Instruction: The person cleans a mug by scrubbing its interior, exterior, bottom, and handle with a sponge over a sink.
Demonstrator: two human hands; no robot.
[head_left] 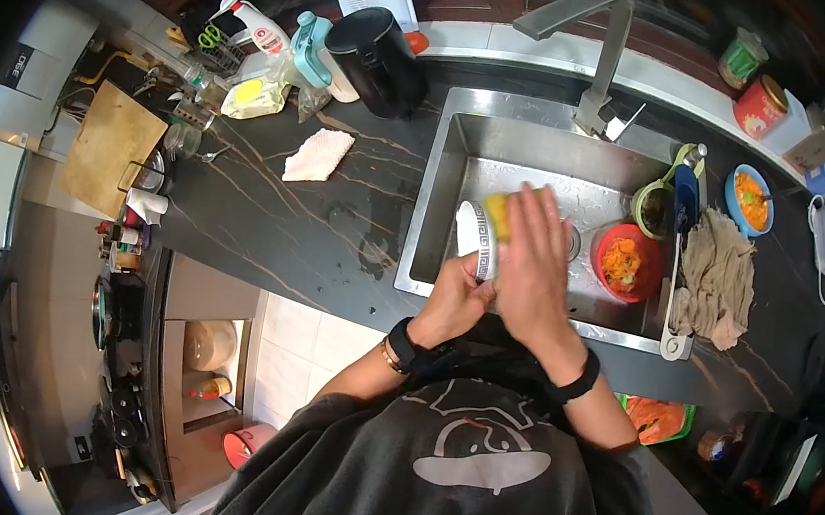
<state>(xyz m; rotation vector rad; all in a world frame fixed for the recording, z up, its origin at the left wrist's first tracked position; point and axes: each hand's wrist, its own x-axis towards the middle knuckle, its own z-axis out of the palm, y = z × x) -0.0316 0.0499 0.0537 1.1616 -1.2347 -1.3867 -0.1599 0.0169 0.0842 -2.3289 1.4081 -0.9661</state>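
My left hand (455, 300) is closed on the near edge of a white bowl (470, 231) with a dark patterned band, tipped on its side over the sink's left part. In my right hand (535, 282) a yellow sponge (497, 213) is pressed against the bowl; the fingers are stretched over it and partly hide it. Below both hands lies the steel sink (513, 158). A red basin (646, 257) with orange scraps stands in the sink, right of my right hand. Behind it is a small green container (650, 206) with dark contents.
A grey faucet (609, 62) rises behind the sink. A beige cloth (717, 279) and a blue bowl (761, 209) of orange food sit to the right. Leftward on the counter are a pink cloth (319, 155), a black pitcher (378, 63) and a leaning cutting board (108, 145).
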